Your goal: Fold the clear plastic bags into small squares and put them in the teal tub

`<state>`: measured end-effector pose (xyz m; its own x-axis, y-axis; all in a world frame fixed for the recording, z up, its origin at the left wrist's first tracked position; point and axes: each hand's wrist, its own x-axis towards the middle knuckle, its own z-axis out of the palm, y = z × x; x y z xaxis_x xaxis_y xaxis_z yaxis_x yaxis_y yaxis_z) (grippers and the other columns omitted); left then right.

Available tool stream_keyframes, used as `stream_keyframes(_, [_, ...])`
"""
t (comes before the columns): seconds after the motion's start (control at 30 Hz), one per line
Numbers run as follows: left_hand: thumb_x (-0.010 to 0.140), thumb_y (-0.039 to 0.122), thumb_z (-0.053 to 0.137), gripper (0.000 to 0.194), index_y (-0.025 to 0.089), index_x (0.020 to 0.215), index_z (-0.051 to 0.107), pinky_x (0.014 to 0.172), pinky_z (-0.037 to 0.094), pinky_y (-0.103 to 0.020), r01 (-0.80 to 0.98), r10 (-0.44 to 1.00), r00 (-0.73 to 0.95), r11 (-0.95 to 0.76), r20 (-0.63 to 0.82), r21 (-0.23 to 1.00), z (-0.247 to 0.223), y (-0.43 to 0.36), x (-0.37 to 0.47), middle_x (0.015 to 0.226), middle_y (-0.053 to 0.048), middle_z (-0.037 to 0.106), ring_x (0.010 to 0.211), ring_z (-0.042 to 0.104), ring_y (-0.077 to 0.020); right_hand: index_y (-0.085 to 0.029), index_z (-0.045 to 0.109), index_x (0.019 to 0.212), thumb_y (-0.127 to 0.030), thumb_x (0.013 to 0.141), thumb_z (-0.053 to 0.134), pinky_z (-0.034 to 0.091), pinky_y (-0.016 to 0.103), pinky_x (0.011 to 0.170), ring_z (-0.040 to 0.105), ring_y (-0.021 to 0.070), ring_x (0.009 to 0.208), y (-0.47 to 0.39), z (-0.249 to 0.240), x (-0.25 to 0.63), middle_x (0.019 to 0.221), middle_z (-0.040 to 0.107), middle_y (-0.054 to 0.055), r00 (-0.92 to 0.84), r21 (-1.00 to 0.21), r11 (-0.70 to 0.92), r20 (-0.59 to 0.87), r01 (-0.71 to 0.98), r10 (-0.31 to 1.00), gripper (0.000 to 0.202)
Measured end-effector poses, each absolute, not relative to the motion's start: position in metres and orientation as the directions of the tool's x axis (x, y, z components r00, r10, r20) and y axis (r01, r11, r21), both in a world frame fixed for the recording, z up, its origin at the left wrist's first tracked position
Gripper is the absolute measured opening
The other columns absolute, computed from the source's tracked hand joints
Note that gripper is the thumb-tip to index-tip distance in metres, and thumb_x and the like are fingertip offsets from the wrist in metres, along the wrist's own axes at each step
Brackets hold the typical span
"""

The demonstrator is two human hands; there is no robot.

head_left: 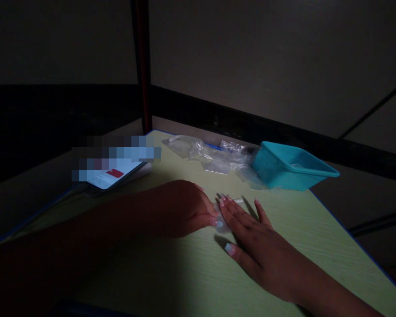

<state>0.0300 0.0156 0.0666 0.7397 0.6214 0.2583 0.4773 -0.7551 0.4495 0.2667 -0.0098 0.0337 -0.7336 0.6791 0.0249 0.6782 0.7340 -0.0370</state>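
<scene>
A small clear plastic bag [222,225] lies on the pale green table [317,246], between my two hands. My left hand [188,211] is closed, with thumb and finger pinched on the left edge of this bag. My right hand [254,242] is spread, palm down, its fingertips over the bag's right part and its thumb apart on the near side. A round pale spot shows on the bag beside my left thumb. The part of the bag under my right fingers is hidden.
A turquoise bin [280,169] stands at the back right. Crumpled clear plastic bags [218,158] lie along the back edge, left of the bin. At the back left a lit phone [102,178] rests tilted. Dark walls rise behind the table.
</scene>
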Motion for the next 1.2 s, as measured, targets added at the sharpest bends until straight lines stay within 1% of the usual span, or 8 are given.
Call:
stream_keyframes(0.1, [0.088, 0.023, 0.044, 0.022, 0.022, 0.093, 0.065, 0.089, 0.038, -0.028, 0.404, 0.542, 0.796, -0.807, 0.269, 0.430, 0.066, 0.019, 0.028, 0.106, -0.002, 0.064, 0.099, 0.056, -0.0151, -0.025, 0.002, 0.142, -0.043, 0.091, 0.032, 0.001, 0.056, 0.106, 0.019, 0.0266, 0.133, -0.010, 0.035, 0.267, 0.146, 0.018, 0.008, -0.740, -0.053, 0.740, 0.016, 0.671, 0.672, 0.062])
stream_keyframes(0.23, [0.082, 0.024, 0.054, 0.019, 0.020, 0.100, 0.061, 0.087, 0.039, -0.030, 0.447, 0.594, 0.759, -0.773, 0.266, 0.451, 0.063, 0.023, 0.028, 0.110, -0.005, 0.058, 0.099, 0.053, -0.0176, -0.025, 0.016, 0.142, -0.045, 0.091, 0.033, 0.001, 0.058, 0.106, 0.023, 0.0277, 0.132, -0.011, 0.040, 0.266, 0.143, 0.030, 0.008, -0.758, -0.092, 0.754, -0.016, 0.651, 0.652, 0.057])
stream_keyframes(0.47, [0.071, 0.019, 0.064, 0.049, 0.020, 0.115, 0.043, 0.083, 0.042, -0.033, 0.456, 0.694, 0.689, -0.639, 0.208, 0.620, 0.053, 0.024, 0.032, 0.108, -0.005, 0.056, 0.096, 0.053, -0.0198, -0.026, 0.044, 0.128, -0.044, 0.091, 0.034, -0.002, 0.055, 0.108, 0.045, 0.0254, 0.119, -0.013, 0.046, 0.265, 0.118, 0.058, 0.006, -0.789, -0.135, 0.781, 0.000, 0.609, 0.615, 0.042])
stream_keyframes(0.6, [0.066, 0.025, 0.071, 0.083, 0.024, 0.135, 0.024, 0.092, 0.037, -0.038, 0.430, 0.710, 0.665, -0.619, 0.233, 0.657, 0.049, 0.027, 0.033, 0.119, -0.009, 0.050, 0.107, 0.048, -0.0224, -0.025, 0.031, 0.137, -0.044, 0.090, 0.034, -0.002, 0.054, 0.107, 0.035, 0.0249, 0.126, -0.013, 0.046, 0.266, 0.133, 0.046, 0.008, -0.806, -0.154, 0.796, -0.005, 0.585, 0.592, 0.050])
stream_keyframes(0.7, [0.068, 0.028, 0.069, 0.059, 0.022, 0.122, 0.044, 0.092, 0.037, -0.036, 0.425, 0.679, 0.676, -0.676, 0.286, 0.602, 0.048, 0.030, 0.035, 0.112, -0.007, 0.053, 0.105, 0.048, -0.0214, -0.023, 0.008, 0.142, -0.046, 0.090, 0.033, -0.004, 0.055, 0.106, 0.020, 0.0240, 0.133, -0.013, 0.047, 0.265, 0.145, 0.023, 0.009, -0.822, -0.180, 0.807, -0.017, 0.562, 0.569, 0.062])
stream_keyframes(0.77, [0.072, 0.028, 0.066, 0.028, 0.020, 0.098, 0.058, 0.088, 0.038, -0.032, 0.417, 0.634, 0.713, -0.726, 0.299, 0.546, 0.048, 0.033, 0.036, 0.101, -0.004, 0.057, 0.099, 0.050, -0.0191, -0.023, 0.004, 0.142, -0.046, 0.090, 0.034, -0.004, 0.055, 0.106, 0.018, 0.0236, 0.133, -0.013, 0.047, 0.265, 0.146, 0.018, 0.009, -0.827, -0.200, 0.808, -0.020, 0.554, 0.562, 0.065])
stream_keyframes(0.83, [0.073, 0.027, 0.065, 0.013, 0.018, 0.081, 0.060, 0.083, 0.039, -0.028, 0.416, 0.608, 0.738, -0.752, 0.292, 0.511, 0.048, 0.034, 0.038, 0.091, -0.003, 0.058, 0.092, 0.051, -0.0172, -0.023, 0.005, 0.142, -0.048, 0.089, 0.035, -0.003, 0.054, 0.106, 0.018, 0.0235, 0.133, -0.013, 0.049, 0.265, 0.145, 0.018, 0.010, -0.831, -0.213, 0.810, -0.014, 0.546, 0.556, 0.066])
stream_keyframes(1.2, [0.074, 0.031, 0.067, 0.015, 0.018, 0.076, 0.060, 0.074, 0.038, -0.024, 0.364, 0.556, 0.784, -0.773, 0.278, 0.519, 0.045, 0.037, 0.037, 0.084, -0.001, 0.057, 0.085, 0.050, -0.0147, -0.025, 0.004, 0.142, -0.053, 0.087, 0.036, -0.007, 0.051, 0.106, 0.019, 0.0232, 0.133, -0.014, 0.051, 0.267, 0.145, 0.022, 0.008, -0.834, -0.270, 0.804, 0.006, 0.530, 0.551, 0.069])
